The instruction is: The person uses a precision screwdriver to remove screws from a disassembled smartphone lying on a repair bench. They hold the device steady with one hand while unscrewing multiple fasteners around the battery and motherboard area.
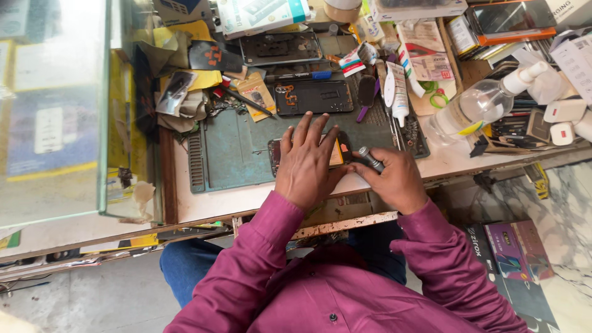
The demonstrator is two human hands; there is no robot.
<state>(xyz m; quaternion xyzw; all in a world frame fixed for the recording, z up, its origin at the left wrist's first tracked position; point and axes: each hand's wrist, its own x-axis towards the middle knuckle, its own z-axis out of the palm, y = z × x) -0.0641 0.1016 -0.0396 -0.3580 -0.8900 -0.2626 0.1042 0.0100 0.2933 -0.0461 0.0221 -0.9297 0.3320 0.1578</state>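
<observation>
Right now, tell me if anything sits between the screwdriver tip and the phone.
Nothing visible does. The right hand holds the screwdriver at the phone's right end, tip against it, while the left hand lies flat on the phone, clear of the tool.

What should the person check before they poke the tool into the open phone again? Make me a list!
1. Left hand flat on the opened phone, steadying it: ok.
2. Right hand gripping the grey screwdriver: ok.
3. Screwdriver tip seated on a screw: cannot tell, it is hidden.
4. Phone lying on the green work mat: ok.
5. Space around the mat free of clutter: not ok, parts and a spray bottle crowd it.
</observation>
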